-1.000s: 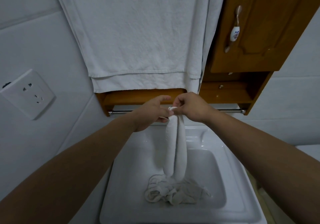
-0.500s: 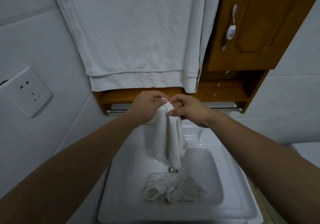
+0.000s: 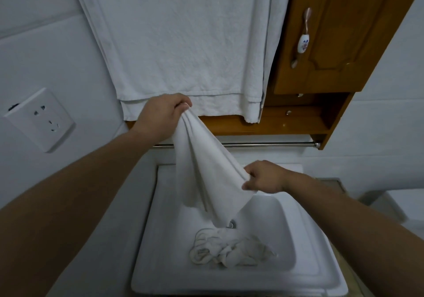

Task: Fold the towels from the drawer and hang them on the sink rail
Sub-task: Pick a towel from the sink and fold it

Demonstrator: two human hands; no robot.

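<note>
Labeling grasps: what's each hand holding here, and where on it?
Both hold one white towel: the left hand pinches its top corner, the right hand grips a lower side edge.

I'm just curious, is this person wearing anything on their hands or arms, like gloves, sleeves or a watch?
No. The left hand and right hand are bare, with no gloves, rings or watch showing. The left forearm and right forearm are uncovered as far as the picture reaches; no sleeve is in view.
</note>
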